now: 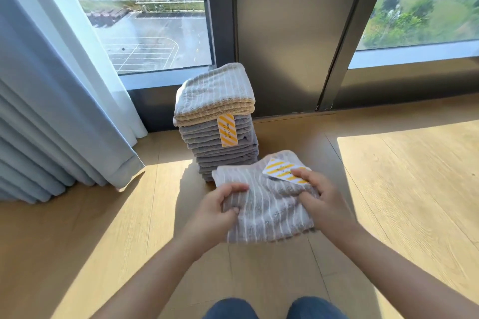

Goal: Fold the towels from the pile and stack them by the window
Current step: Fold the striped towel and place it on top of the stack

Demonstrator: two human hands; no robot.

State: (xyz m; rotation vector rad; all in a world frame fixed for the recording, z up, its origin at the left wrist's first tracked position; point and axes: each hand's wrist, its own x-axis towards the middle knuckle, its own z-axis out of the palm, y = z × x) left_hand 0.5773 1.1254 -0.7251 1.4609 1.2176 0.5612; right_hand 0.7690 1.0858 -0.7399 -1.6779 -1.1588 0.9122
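Folded grey towel (267,207) between both hands, beside stack (220,122).

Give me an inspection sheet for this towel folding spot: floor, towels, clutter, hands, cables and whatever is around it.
Surface: wooden floor, partly sunlit.
Job's things: folded grey striped towel held before the stack, which stands by the window with a beige towel on top; a yellow-striped tag hangs from that one.
Clutter: nothing seen.
Hands: left hand grips the grey striped towel's left edge; right hand grips its right side, touching a second tag.
Cables: nothing seen.
Surroundings: pale curtain at left, dark window frame behind the stack.
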